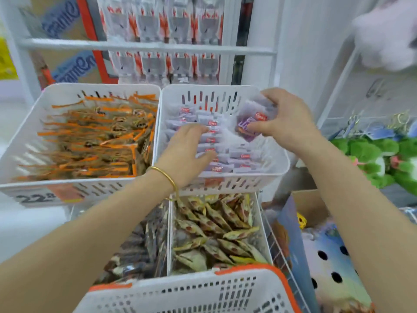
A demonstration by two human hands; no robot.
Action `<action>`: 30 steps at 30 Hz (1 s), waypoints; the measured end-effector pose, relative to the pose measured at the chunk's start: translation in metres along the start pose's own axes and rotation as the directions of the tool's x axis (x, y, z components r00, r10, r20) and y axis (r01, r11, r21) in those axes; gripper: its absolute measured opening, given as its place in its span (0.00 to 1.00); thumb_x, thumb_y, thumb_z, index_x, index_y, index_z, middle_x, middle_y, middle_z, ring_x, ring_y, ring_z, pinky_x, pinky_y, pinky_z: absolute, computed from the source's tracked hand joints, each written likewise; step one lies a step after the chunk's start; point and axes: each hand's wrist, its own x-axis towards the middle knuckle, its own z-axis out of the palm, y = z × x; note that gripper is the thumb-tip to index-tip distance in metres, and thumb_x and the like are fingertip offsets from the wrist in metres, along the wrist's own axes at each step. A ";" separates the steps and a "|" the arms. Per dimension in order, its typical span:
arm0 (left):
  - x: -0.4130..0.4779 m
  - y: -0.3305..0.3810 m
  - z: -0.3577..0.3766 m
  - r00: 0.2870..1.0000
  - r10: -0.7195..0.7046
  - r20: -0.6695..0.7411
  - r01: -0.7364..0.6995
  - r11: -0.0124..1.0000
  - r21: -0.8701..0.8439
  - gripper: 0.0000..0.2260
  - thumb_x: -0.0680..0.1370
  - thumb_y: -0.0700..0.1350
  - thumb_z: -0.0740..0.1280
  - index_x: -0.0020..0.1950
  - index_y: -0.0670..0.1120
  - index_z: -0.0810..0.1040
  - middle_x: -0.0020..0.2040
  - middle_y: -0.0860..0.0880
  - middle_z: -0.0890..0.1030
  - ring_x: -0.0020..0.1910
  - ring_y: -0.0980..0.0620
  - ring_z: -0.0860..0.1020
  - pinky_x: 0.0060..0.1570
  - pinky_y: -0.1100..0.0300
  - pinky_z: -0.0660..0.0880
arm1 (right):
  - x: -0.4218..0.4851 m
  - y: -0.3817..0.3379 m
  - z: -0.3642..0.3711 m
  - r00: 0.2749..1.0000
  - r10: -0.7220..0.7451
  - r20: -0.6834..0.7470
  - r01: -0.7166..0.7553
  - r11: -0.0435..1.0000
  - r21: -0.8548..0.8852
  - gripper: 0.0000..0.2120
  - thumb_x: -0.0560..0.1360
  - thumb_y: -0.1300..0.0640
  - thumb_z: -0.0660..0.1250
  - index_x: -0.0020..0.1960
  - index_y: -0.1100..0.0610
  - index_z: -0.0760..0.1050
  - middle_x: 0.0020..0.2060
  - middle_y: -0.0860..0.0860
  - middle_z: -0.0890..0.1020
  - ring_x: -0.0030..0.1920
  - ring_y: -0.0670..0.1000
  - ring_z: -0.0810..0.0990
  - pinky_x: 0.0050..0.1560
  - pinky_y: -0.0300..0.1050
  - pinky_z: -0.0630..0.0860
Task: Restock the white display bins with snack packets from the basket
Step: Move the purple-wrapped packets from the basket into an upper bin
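Shop shelving, upper right white bin: left hand laid flat, fingers extended, steadying rowed packets; right hand gripping a purple-printed bundle, probably to slot alongside; basket below, near

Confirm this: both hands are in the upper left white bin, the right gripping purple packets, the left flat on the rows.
Wrong bin. The head view shows both hands in the upper right white bin, not the upper left. The rest holds: the right hand grips purple packets, the left hand lies flat on the rows.
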 end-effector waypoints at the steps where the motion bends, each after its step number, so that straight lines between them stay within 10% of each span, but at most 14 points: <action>1: 0.008 -0.005 0.003 0.999 0.013 0.042 -0.017 0.996 0.089 0.25 0.78 0.47 0.64 0.73 0.43 0.62 0.73 0.44 0.61 0.72 0.48 0.58 0.67 0.63 0.52 | 0.014 0.005 0.004 0.999 -0.032 -0.010 0.031 0.989 -0.147 0.27 0.66 0.60 0.76 0.63 0.57 0.73 0.55 0.53 0.78 0.55 0.55 0.76 0.52 0.45 0.72; 7: 0.038 -0.011 0.027 0.987 0.020 0.159 -0.060 0.967 0.247 0.23 0.81 0.49 0.58 0.74 0.45 0.59 0.77 0.45 0.53 0.75 0.49 0.50 0.69 0.62 0.45 | 0.059 0.050 0.052 0.988 -0.007 0.153 0.078 0.880 -0.469 0.22 0.66 0.57 0.74 0.59 0.54 0.74 0.54 0.56 0.78 0.56 0.60 0.76 0.51 0.48 0.73; 15: 0.044 -0.020 0.043 0.979 -0.038 0.202 -0.024 0.956 0.293 0.23 0.80 0.51 0.59 0.74 0.47 0.61 0.77 0.44 0.53 0.76 0.47 0.48 0.73 0.54 0.47 | 0.060 0.043 0.069 0.831 0.218 0.512 -0.120 0.969 -0.217 0.22 0.77 0.62 0.57 0.70 0.62 0.65 0.70 0.58 0.69 0.67 0.56 0.69 0.68 0.49 0.65; 19: 0.022 -0.005 0.027 0.994 0.021 0.109 -0.043 0.978 0.205 0.21 0.80 0.49 0.59 0.73 0.47 0.63 0.76 0.46 0.55 0.76 0.48 0.50 0.72 0.57 0.46 | 0.038 0.033 0.046 0.915 0.163 0.369 -0.116 0.983 -0.145 0.27 0.77 0.63 0.56 0.75 0.56 0.57 0.75 0.53 0.61 0.74 0.54 0.60 0.73 0.49 0.58; 24: -0.084 0.028 0.005 0.976 0.214 -0.028 -0.215 0.976 -0.025 0.18 0.78 0.51 0.59 0.66 0.46 0.71 0.69 0.53 0.66 0.70 0.60 0.58 0.66 0.75 0.50 | -0.094 -0.004 0.017 0.987 0.055 0.150 -0.099 0.949 0.301 0.22 0.74 0.67 0.58 0.64 0.50 0.71 0.60 0.50 0.76 0.59 0.45 0.73 0.57 0.34 0.69; 27: -0.174 0.028 0.020 0.975 0.117 0.190 -0.102 0.991 -0.085 0.15 0.79 0.49 0.60 0.65 0.48 0.72 0.69 0.56 0.64 0.69 0.63 0.56 0.64 0.79 0.48 | -0.195 -0.014 0.046 0.956 0.127 0.265 -0.246 0.839 0.485 0.18 0.74 0.65 0.59 0.53 0.42 0.73 0.51 0.48 0.79 0.52 0.49 0.79 0.51 0.42 0.77; 30: -0.249 0.005 0.043 0.878 -0.077 0.472 0.073 0.997 0.028 0.17 0.79 0.46 0.62 0.68 0.50 0.69 0.74 0.52 0.59 0.73 0.52 0.56 0.68 0.65 0.52 | -0.281 0.001 0.097 0.755 0.235 0.612 -0.474 0.841 0.262 0.14 0.78 0.65 0.58 0.57 0.50 0.74 0.52 0.53 0.79 0.48 0.53 0.81 0.44 0.42 0.76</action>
